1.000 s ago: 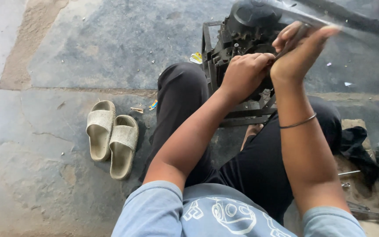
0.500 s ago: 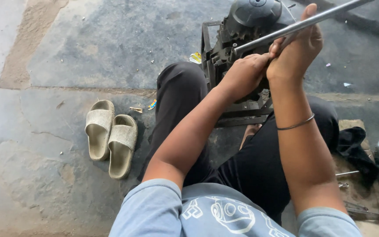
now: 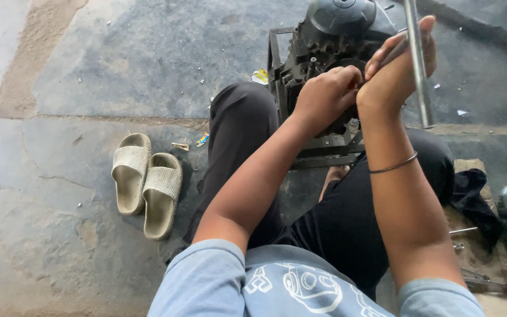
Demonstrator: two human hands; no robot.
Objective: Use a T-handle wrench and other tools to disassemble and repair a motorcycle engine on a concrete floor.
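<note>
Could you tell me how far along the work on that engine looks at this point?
Done: the dark engine already sits in a metal frame on the floor between the person's knees. In hand: the left hand presses against the engine's side while the right hand grips a long metal rod. Left: the engine looks closed up, and tools lie unused at the right.

I see dark engine block upright in metal frame; steel rod near-vertical beside it.
</note>
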